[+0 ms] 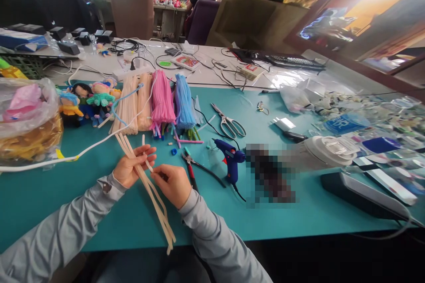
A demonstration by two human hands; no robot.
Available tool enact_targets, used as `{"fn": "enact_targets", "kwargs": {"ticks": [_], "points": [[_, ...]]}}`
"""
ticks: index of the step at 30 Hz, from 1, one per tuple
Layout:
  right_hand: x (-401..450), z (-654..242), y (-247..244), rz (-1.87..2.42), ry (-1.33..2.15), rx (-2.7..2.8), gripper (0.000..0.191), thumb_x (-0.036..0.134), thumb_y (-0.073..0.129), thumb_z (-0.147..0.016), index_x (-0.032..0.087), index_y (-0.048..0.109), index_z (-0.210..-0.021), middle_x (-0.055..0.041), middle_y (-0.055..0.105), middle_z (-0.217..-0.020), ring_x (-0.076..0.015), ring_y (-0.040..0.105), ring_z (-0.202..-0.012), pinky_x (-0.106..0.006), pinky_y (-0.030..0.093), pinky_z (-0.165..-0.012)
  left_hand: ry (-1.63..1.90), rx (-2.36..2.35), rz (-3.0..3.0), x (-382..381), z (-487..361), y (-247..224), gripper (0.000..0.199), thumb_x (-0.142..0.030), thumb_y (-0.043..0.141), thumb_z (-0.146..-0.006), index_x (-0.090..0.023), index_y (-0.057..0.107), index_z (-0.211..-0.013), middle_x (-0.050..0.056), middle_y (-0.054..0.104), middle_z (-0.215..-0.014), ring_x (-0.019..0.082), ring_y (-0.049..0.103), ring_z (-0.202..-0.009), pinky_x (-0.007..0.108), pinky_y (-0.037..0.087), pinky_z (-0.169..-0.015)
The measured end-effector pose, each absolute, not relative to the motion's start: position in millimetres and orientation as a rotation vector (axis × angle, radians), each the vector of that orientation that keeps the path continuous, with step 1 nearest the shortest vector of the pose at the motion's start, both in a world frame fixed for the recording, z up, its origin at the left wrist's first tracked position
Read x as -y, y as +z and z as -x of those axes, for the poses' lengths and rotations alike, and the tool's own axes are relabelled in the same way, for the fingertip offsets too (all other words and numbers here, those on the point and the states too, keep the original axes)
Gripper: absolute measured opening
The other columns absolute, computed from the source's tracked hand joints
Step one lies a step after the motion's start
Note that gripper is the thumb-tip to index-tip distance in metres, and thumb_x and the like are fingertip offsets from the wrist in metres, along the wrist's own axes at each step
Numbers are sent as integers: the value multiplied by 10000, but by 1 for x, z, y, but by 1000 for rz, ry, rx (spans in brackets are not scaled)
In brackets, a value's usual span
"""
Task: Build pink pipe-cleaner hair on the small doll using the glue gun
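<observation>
My left hand [131,169] is closed around several long peach pipe cleaners [158,210], whose lower ends hang past the table's front edge. Between the thumb and fingers of my right hand [172,183] is the end of one short, bent pipe cleaner [148,164], which also passes by my left fingers. Just beyond lie bundles of peach [128,104], pink [162,97] and blue pipe cleaners [184,101]. To the right of my hands are cutting pliers [191,170] with one red handle showing, a blue glue gun [230,159] and metal scissors [229,124].
On the left sit small plush dolls [94,97] and a plastic bag [28,110]. A white cable [99,143] crosses the green mat. A white lidded container [327,152], a dark lamp-like device [365,199] and plastic packets stand right. Other people sit beyond the table.
</observation>
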State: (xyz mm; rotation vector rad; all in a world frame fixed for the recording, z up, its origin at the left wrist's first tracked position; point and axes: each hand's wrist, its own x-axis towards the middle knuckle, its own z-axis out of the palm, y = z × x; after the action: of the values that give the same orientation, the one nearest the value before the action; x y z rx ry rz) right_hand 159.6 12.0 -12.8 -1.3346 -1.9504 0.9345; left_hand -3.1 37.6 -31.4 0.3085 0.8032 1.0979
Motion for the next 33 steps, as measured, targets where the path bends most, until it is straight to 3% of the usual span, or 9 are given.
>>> {"fn": "enact_targets", "kwargs": {"ticks": [8,13,19,29,33], "points": [[-10,-161,-20,1311,680,2031,160,160,588,-814,183,679,-684,19,615,-554,-89,506,-487,-194,367,-532,1126,-879,-420,-36,0,-27,234,-47,767,-629,-152,727,-834,81,775,-928,249,736,-810,374,582,-746],[-11,-163,-25,1298,569,2079,139,147,595,-804,192,678,-703,10,645,-580,-100,545,-498,-200,377,-540,1153,-939,-381,-38,-3,-24,216,8,735,-616,-146,710,-764,62,778,-841,212,741,-765,307,583,-707],[-12,-164,-24,1328,648,2060,125,164,631,-806,198,687,-700,17,643,-561,-105,541,-484,-206,380,-531,1150,-910,-289,-38,-5,-22,238,57,654,-661,-149,709,-765,55,779,-823,177,740,-739,270,580,-698],[-12,-161,-15,1431,790,1990,92,182,651,-774,182,713,-706,21,626,-524,-99,521,-468,-205,361,-506,1176,-921,-280,-40,0,-21,217,38,668,-662,-160,693,-748,40,781,-811,175,744,-708,255,586,-652],[-12,-163,-10,1447,948,1913,143,185,645,-768,177,670,-628,17,623,-523,-97,517,-479,-204,369,-504,1245,-937,-262,-43,1,-23,214,42,655,-673,-163,684,-729,37,778,-807,168,742,-711,267,583,-698]]}}
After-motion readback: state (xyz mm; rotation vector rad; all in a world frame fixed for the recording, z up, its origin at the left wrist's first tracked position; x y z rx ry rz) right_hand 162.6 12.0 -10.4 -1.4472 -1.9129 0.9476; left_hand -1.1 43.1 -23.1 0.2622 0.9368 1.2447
